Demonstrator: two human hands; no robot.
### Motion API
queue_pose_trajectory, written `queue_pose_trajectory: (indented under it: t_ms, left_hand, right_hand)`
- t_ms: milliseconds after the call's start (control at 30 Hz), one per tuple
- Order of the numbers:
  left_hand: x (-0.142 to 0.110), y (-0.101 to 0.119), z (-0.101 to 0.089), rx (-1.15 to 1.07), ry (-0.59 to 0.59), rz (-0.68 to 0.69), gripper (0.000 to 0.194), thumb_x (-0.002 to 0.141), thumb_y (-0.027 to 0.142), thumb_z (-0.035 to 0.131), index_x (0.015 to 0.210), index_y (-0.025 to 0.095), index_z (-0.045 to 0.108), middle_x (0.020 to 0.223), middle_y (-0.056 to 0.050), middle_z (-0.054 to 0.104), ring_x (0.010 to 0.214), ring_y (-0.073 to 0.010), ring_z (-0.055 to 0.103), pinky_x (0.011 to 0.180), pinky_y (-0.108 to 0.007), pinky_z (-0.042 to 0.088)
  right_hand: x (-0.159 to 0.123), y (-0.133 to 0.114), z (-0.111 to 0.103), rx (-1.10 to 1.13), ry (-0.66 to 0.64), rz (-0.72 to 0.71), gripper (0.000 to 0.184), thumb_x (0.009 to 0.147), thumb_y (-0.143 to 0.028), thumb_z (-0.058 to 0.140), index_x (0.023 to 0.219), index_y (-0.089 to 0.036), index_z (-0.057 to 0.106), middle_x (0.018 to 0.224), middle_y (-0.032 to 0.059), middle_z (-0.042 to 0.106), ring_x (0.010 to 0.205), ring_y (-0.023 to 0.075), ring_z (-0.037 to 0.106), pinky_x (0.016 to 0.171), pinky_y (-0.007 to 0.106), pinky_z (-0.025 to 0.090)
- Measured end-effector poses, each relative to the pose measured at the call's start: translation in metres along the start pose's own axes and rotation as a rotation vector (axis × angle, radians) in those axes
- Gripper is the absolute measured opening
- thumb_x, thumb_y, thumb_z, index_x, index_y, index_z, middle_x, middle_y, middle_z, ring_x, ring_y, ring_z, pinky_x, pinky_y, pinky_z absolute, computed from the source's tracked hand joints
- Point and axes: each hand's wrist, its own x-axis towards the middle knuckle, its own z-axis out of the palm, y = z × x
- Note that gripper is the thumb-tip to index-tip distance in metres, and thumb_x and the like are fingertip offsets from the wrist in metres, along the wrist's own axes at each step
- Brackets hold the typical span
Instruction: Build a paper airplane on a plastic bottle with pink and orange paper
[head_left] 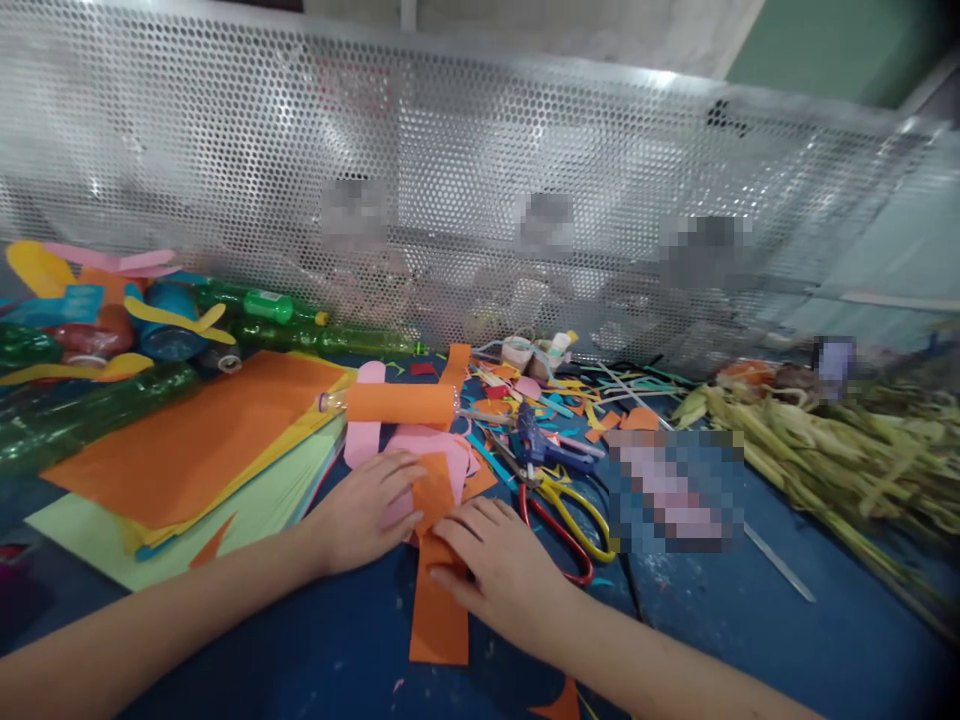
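An orange paper strip (439,630) lies lengthwise on the blue table in front of me. An orange piece (435,485) slants above it; whether the two are joined is hidden. My left hand (371,510) rests beside that piece, fingers stretched out, fingertips touching its edge. Bent over the strip's upper part, my right hand (499,560) holds it between fingers and thumb. Pink paper (424,440) lies partly under the orange. Just beyond is a small clear bottle (401,403) wrapped in orange paper, with a rounded pink strip (365,440) beneath it.
Orange sheets (195,430) and pale green paper (82,535) are stacked at left, near green bottles (292,335). Red-and-yellow-handled scissors (559,510), a blue glue gun (551,445) and paper scraps lie right of centre. Dry husks (840,440) spread far right. Perforated metal mesh (465,180) stands behind.
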Motion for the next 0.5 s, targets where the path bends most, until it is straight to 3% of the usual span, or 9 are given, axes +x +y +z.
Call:
queue_pose_trajectory:
  t_ms: [167, 300, 500]
  left_hand:
    - [0.0029, 0.0031, -0.0048, -0.01, -0.011, -0.038, 0.034, 0.086, 0.029, 0.045, 0.117, 0.017, 0.046, 0.116, -0.01, 0.05, 0.111, -0.0235, 0.043, 0.097, -0.043, 0.037]
    - [0.0018, 0.0062, -0.0088, -0.086, -0.012, 0.056, 0.038, 0.08, 0.016, 0.044, 0.117, 0.02, 0.047, 0.111, -0.01, 0.051, 0.106, -0.0227, 0.046, 0.091, -0.041, 0.041]
    - [0.0013, 0.0081, -0.0065, -0.125, -0.012, 0.199, 0.038, 0.071, 0.011, 0.048, 0.106, 0.021, 0.057, 0.105, -0.008, 0.057, 0.104, -0.022, 0.049, 0.092, -0.04, 0.04]
  right_hand:
    - [-0.0004, 0.0022, -0.0038, 0.016, 0.106, 0.01, 0.019, 0.086, -0.031, 0.049, 0.099, -0.019, 0.056, 0.098, 0.0047, 0.061, 0.091, 0.0195, 0.051, 0.081, 0.034, 0.042]
    - [-0.0024, -0.0006, -0.0073, 0.024, 0.168, -0.004, 0.024, 0.088, -0.032, 0.044, 0.101, -0.017, 0.058, 0.098, 0.0068, 0.062, 0.092, 0.0196, 0.051, 0.083, 0.035, 0.04]
    - [-0.0018, 0.003, -0.0055, 0.022, 0.145, -0.01, 0.031, 0.09, -0.026, 0.037, 0.072, -0.018, 0.061, 0.073, 0.0036, 0.062, 0.075, 0.0159, 0.053, 0.069, 0.029, 0.038]
